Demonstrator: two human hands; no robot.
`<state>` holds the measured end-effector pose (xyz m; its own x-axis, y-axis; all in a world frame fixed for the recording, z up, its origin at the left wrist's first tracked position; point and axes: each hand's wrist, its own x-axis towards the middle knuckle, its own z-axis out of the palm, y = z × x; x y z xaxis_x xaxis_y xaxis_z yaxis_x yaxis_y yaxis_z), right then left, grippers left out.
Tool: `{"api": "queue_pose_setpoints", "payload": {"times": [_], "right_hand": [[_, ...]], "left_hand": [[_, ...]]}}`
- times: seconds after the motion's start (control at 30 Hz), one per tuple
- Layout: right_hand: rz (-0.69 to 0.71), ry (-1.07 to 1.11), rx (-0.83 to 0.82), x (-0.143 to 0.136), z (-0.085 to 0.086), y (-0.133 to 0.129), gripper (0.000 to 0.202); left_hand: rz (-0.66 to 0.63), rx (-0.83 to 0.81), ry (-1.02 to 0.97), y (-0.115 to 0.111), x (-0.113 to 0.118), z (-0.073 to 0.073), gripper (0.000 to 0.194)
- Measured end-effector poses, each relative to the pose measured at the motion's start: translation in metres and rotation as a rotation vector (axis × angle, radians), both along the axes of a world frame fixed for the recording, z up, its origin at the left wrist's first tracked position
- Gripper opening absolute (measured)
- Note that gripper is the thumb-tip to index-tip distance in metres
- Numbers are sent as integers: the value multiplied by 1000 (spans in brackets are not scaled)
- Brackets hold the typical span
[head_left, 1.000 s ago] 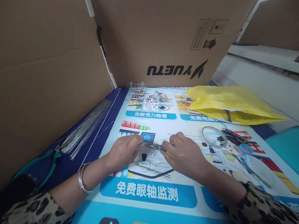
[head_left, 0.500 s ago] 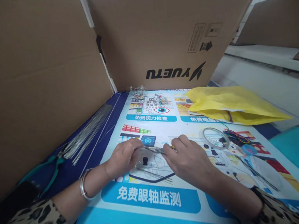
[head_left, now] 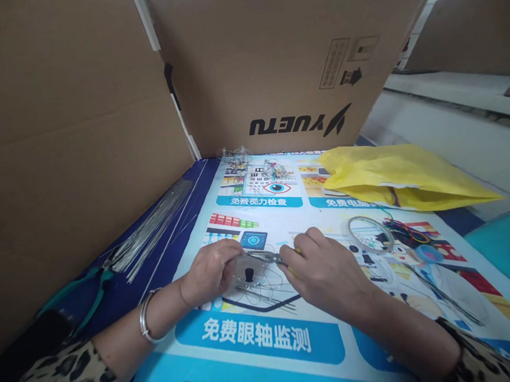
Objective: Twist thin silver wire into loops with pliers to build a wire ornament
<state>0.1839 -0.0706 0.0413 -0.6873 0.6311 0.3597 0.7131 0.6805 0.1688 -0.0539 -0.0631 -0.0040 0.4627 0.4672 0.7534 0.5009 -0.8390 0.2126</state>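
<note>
My right hand [head_left: 319,268] is wrapped around the handles of a pair of pliers [head_left: 266,256], whose metal jaws point left. At the jaw tips, my left hand [head_left: 214,269] pinches thin wire, though its end is hidden by the fingers. Loops of fine wire [head_left: 266,295] hang and lie on the printed sheet just below the pliers. A silver bangle [head_left: 144,318] circles my left wrist.
Cardboard walls [head_left: 272,56] stand behind and left. At left lie a bundle of straight wires [head_left: 153,230] and green-handled pliers [head_left: 100,292]. To the right are a yellow bag [head_left: 393,172], a round clear dish [head_left: 370,235], coloured cords [head_left: 408,231] and straight wires [head_left: 448,297].
Both hands stay nearly where they were, with the pliers still between them. The whole view has shifted slightly. The wire loops below sit a little differently.
</note>
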Motion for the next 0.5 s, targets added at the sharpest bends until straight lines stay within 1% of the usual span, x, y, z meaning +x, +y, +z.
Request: {"api": "queue_pose_setpoints", "payload": {"times": [0.17, 0.37, 0.5], "right_hand": [[7, 0, -32, 0, 3, 0, 14], [14, -14, -53, 1, 3, 0, 17], [19, -22, -55, 1, 2, 0, 18]], "left_hand": [[0, -16, 21, 0, 0, 2, 17], [-43, -3, 50, 1, -4, -4, 20], [-41, 6, 99, 1, -6, -4, 19]]}}
